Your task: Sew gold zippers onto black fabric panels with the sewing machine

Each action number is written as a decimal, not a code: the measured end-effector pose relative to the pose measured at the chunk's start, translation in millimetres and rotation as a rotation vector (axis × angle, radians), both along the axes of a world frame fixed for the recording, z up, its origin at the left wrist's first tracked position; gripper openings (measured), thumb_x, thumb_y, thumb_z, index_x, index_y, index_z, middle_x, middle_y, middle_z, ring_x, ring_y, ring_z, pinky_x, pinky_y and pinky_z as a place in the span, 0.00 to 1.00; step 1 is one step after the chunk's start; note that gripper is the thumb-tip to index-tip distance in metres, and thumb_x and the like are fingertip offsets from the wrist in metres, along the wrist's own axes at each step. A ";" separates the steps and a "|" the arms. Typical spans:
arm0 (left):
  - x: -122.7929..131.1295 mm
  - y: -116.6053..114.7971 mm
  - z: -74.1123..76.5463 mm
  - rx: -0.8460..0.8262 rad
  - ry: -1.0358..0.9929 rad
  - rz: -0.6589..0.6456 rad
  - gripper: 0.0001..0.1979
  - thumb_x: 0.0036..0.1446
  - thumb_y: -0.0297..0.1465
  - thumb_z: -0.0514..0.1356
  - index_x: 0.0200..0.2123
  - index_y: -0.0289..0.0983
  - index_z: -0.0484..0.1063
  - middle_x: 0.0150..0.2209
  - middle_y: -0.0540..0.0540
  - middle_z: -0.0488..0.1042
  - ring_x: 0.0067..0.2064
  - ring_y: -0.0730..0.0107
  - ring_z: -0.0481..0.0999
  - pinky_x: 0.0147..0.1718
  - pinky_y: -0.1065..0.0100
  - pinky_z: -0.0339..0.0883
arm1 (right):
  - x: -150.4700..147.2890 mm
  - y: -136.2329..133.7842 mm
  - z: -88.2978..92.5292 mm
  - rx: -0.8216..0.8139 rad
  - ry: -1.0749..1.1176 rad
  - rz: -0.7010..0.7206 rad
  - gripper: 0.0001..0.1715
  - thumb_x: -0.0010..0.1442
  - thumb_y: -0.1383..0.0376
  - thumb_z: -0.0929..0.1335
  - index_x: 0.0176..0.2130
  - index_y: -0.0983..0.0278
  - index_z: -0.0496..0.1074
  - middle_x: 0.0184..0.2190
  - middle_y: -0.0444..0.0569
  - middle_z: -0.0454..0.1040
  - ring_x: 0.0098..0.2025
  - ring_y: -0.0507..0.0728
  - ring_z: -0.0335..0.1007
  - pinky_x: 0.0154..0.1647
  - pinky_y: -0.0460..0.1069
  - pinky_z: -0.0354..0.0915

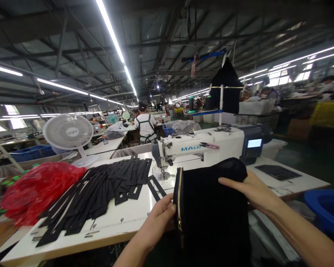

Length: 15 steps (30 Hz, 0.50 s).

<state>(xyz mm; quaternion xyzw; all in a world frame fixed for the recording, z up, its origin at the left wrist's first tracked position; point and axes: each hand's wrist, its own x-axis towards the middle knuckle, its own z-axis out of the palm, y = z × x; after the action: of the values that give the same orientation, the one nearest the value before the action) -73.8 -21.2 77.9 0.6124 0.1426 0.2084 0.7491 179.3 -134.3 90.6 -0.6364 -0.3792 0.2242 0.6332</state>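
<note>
"What do the hands have hold of, closest in?"

"The left hand (159, 218) pinches the zipped edge of a black fabric piece (214, 211), thumb and fingers closed on it. The right hand (252, 188) grips its upper right corner, thumb on top, the fingers hidden behind."

"And where is the piece?"

"Held up at the near edge of the white table (137, 213), its gold zipper (179, 194) running down the left side."

"What's past the left hand?"

"Slotted black strips (100, 193), heaped and overlapping, with red plastic (41, 191) to their left."

"Behind those?"

"The sewing machine (228, 142), pink-handled snips (211, 146) against its arm, and a white fan (69, 133) over at left."

"Farthest?"

"A person (146, 127) seen from behind, dark straps over a white top."
</note>
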 end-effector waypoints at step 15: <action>34.5 66.1 -24.6 0.295 0.017 0.388 0.29 0.50 0.56 0.57 0.20 0.36 0.60 0.22 0.52 0.53 0.27 0.71 0.54 0.26 0.71 0.50 | -23.6 -23.6 -15.6 0.024 -0.294 0.142 0.27 0.32 0.57 0.76 0.37 0.50 0.75 0.26 0.51 0.76 0.29 0.67 0.73 0.28 0.57 0.71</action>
<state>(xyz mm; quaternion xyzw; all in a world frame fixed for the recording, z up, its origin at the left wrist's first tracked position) -39.3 44.9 53.3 0.6781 0.2319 0.3621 0.5961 155.6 -158.0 75.0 -0.6263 -0.5145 0.1681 0.5611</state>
